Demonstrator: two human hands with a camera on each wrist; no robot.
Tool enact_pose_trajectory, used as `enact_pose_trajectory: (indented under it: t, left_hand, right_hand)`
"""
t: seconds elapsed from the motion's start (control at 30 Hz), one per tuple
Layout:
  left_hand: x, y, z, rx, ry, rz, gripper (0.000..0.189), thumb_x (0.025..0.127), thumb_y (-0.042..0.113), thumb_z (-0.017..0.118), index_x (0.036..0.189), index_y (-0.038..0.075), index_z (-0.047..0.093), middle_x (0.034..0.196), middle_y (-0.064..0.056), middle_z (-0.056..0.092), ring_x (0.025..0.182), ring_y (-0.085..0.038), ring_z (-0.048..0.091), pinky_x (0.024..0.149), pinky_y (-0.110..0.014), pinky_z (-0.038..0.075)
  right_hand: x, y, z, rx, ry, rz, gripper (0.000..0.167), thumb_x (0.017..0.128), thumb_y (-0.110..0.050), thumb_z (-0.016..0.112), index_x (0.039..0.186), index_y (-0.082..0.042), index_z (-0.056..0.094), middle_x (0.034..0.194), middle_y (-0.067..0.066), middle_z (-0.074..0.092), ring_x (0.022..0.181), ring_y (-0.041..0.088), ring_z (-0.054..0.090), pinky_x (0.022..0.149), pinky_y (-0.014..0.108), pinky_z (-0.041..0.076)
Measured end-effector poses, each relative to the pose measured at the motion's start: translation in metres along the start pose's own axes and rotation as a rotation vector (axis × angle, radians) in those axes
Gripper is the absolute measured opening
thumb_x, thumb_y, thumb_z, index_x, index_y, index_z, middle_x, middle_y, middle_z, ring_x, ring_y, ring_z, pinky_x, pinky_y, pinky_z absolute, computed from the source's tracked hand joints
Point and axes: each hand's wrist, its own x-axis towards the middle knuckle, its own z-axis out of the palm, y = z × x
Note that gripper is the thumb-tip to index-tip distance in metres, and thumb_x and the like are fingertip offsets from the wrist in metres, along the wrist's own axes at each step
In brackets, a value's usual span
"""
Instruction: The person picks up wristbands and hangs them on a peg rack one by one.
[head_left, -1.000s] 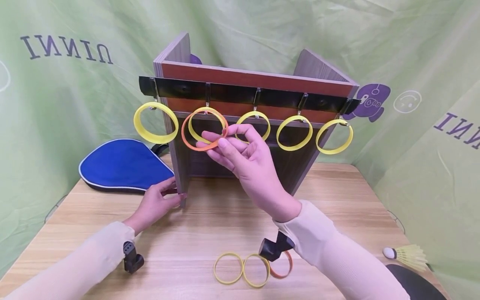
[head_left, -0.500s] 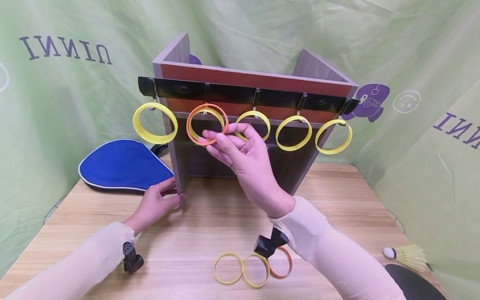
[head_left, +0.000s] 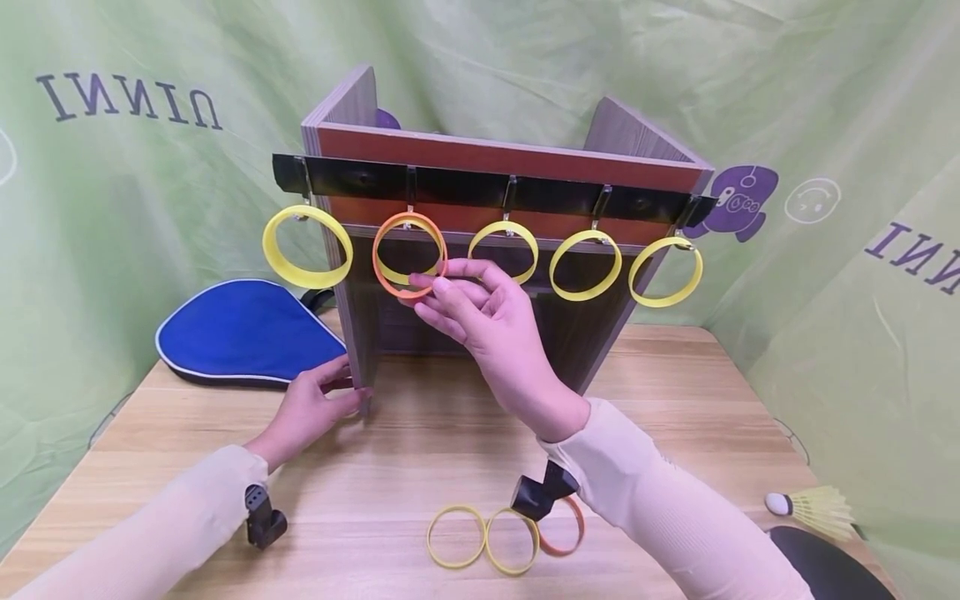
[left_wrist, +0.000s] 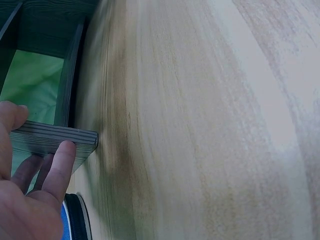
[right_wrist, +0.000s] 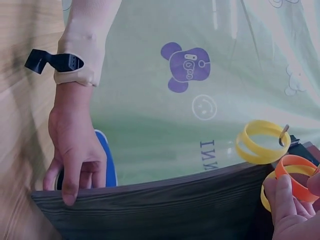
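My right hand [head_left: 498,325] pinches an orange ring [head_left: 377,267] between thumb and fingers at its lower right. Directly behind this ring, a yellow ring [right_wrist: 264,199] hangs from the second hook from the left; whether the two touch, I cannot tell. Several yellow rings hang in a row from hooks on a black strip [head_left: 457,179] across the front of a wooden stand [head_left: 360,275]. Down at the left, my left hand [head_left: 309,408] holds the lower front edge of the stand's side panel [left_wrist: 60,132], with thumb and fingers on opposite sides.
Two yellow rings [head_left: 430,546] and another orange ring [head_left: 582,529] lie on the wooden table [head_left: 360,500] near the front. A blue paddle case [head_left: 240,329] is behind my left hand. At the right lie a shuttlecock [head_left: 813,510] and a dark rounded object [head_left: 821,562].
The orange ring first rises slightly and lines up with the hanging yellow ring, then dips a little with my right hand. My left hand stays on the panel edge.
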Motion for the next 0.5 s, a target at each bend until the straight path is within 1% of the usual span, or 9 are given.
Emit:
enact_pose_trajectory:
  t: [0.07, 0.2, 0.27, 0.37, 0.5]
  left_hand:
    - [0.0, 0.0, 0.0, 0.003, 0.0, 0.001, 0.06, 0.098, 0.019, 0.074, 0.153, 0.005, 0.053, 0.141, -0.022, 0.067, 0.132, -0.043, 0.062, 0.111, -0.059, 0.052]
    - [0.001, -0.001, 0.002, 0.008, 0.006, 0.02, 0.057, 0.098, 0.016, 0.074, 0.15, 0.003, 0.054, 0.139, -0.023, 0.068, 0.13, -0.043, 0.064, 0.11, -0.059, 0.053]
    - [0.001, -0.001, 0.002, 0.011, 0.011, 0.029, 0.056, 0.097, 0.015, 0.074, 0.149, 0.002, 0.055, 0.137, -0.023, 0.069, 0.129, -0.043, 0.065, 0.11, -0.059, 0.053]
    - [0.002, -0.002, 0.002, 0.018, 0.017, 0.031, 0.056, 0.097, 0.015, 0.074, 0.149, 0.002, 0.056, 0.137, -0.023, 0.07, 0.129, -0.042, 0.065, 0.109, -0.059, 0.053]
    - [0.001, -0.002, 0.002, 0.024, 0.017, 0.018, 0.057, 0.097, 0.017, 0.074, 0.15, 0.004, 0.055, 0.137, -0.022, 0.069, 0.129, -0.042, 0.065, 0.109, -0.058, 0.054]
  right_hand:
    - [-0.001, 0.001, -0.001, -0.01, -0.01, 0.003, 0.023, 0.104, 0.002, 0.057, 0.126, 0.006, 0.052, 0.131, 0.037, 0.066, 0.106, 0.022, 0.079, 0.105, 0.044, 0.058]
    - [-0.004, -0.001, -0.004, -0.029, -0.04, 0.012, 0.029, 0.105, 0.002, 0.056, 0.133, 0.008, 0.051, 0.131, 0.036, 0.067, 0.116, 0.036, 0.075, 0.106, 0.043, 0.057]
    - [-0.006, -0.001, -0.006, -0.039, -0.054, 0.017, 0.031, 0.105, 0.001, 0.055, 0.135, 0.008, 0.051, 0.132, 0.035, 0.067, 0.119, 0.041, 0.072, 0.106, 0.041, 0.058]
    - [-0.008, -0.002, -0.009, -0.059, -0.074, 0.026, 0.032, 0.106, 0.001, 0.054, 0.136, 0.008, 0.05, 0.133, 0.035, 0.066, 0.122, 0.043, 0.07, 0.107, 0.039, 0.057]
    - [-0.014, -0.001, -0.014, -0.114, -0.112, 0.039, 0.031, 0.106, 0.0, 0.054, 0.136, 0.009, 0.051, 0.134, 0.035, 0.066, 0.121, 0.041, 0.072, 0.105, 0.038, 0.058]
